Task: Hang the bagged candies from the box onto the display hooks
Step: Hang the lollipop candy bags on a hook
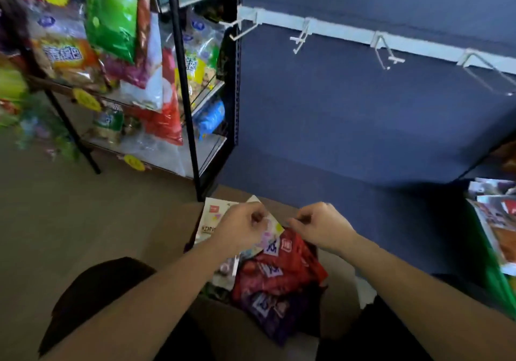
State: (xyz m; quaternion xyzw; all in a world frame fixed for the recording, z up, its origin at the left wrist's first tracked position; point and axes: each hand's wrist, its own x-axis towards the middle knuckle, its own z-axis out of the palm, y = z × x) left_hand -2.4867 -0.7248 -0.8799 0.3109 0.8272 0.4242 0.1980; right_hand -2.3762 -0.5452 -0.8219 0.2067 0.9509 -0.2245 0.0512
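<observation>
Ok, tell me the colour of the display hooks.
The display hooks are white; head view shows them.

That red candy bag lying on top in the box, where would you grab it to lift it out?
Probably its top edge, the far end, pinched between thumb and fingers from above. The red bag lies slanted on the pile in the box with that flat end uppermost and free, under the right hand.

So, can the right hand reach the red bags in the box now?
Probably yes: the right hand is right by the red bags, which lie topmost in the box with nothing over them.
</observation>
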